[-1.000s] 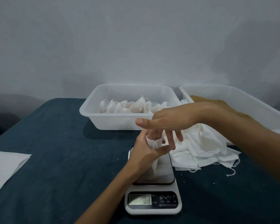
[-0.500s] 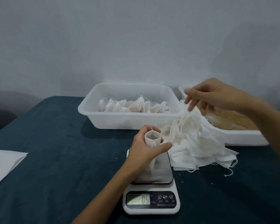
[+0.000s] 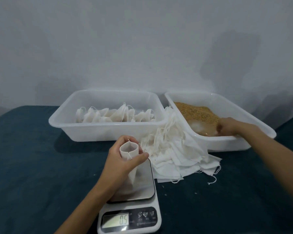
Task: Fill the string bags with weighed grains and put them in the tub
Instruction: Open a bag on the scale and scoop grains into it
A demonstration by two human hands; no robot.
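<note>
While the left hand [image 3: 123, 159] is keeping the open string bag [image 3: 129, 150] upright on the scale [image 3: 134, 196], the right hand [image 3: 230, 126] is now reaching into the grains [image 3: 196, 112], its grip unclear, so filling is starting.

A plain pale grey-white wall [image 3: 142, 48] fills the upper half, lit softly with faint shadows. Below the wall lies a table covered in dark teal cloth [image 3: 32, 166].
</note>
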